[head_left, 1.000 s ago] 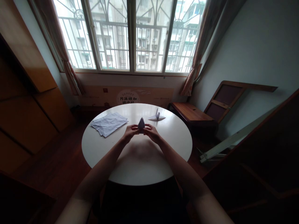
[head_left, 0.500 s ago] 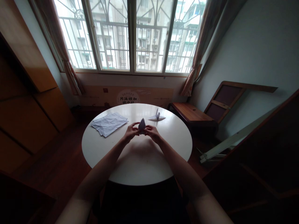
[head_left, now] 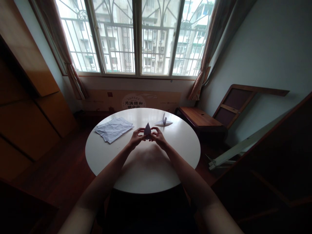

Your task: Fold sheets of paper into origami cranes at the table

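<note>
Between my hands, above the white round table (head_left: 141, 169), I hold a small folded paper piece (head_left: 147, 129) upright, its pointed tip up. My left hand (head_left: 136, 137) grips its left side with fingers and thumb. My right hand (head_left: 157, 136) pinches it from the right, near the lower edge. The fingers partly hide the bottom of the piece. Beyond my right hand stands a finished paper crane (head_left: 164, 121) with its wings spread. To the left of my hands lie creased sheets of paper (head_left: 114, 129), overlapping one another.
A low wooden bench (head_left: 200, 117) stands behind the table on the right, with a wooden frame panel (head_left: 231, 105) leaning by the wall. Wooden cabinets (head_left: 46, 110) line the left side. A printed cardboard box (head_left: 97, 97) sits under the barred window.
The folded paper has turned slightly, and its tip now shows as a single point. My right fingers have lifted and shifted a little left around it. The crane and sheets stay put.
</note>
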Demonstrator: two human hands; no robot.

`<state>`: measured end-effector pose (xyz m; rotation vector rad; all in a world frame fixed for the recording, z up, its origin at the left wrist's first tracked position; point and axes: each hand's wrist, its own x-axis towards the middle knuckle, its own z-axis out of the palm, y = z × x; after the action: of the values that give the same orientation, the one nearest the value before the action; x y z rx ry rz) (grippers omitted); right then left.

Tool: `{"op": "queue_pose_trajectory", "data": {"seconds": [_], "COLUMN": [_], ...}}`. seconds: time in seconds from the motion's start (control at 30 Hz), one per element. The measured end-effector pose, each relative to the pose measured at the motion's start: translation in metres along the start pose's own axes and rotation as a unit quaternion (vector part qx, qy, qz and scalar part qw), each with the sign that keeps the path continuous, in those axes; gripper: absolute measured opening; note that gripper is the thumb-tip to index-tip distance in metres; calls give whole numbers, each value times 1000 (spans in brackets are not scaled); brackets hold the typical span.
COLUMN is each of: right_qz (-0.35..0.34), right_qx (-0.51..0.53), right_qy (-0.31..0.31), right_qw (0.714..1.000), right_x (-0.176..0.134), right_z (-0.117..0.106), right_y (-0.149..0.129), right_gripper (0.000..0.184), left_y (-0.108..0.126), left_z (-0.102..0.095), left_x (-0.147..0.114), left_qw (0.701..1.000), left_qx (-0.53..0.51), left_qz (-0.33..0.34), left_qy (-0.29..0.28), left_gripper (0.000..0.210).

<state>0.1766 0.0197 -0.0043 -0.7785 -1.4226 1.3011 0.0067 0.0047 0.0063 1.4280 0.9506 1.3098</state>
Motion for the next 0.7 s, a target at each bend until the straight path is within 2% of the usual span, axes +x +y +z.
{"op": "queue_pose_trajectory", "data": {"seconds": [0.13,0.33,0.53,0.7], "right_qz": [13,18,4,8], "right_qx": [3,14,52,62], "right_qy": [-7,-39,-1,0], "right_qw": [1000,999,999,998], "right_x": [0,-3,-2,-5], "right_z": [0,0,-2,0], "right_y": [-1,-2,-2,-11], "right_gripper": [50,42,35,19], "left_y": [2,-1,1,3], "left_z": [1,-1,1,1], "left_x": [0,2,0,-1], "left_qw": [1000,997,994,990], "left_qx": [-22,-64,-108,-137], "left_qz": [-7,-12,-28,-39], "left_qy": [4,36,-19,-24], "left_gripper": [45,39,40,33]}}
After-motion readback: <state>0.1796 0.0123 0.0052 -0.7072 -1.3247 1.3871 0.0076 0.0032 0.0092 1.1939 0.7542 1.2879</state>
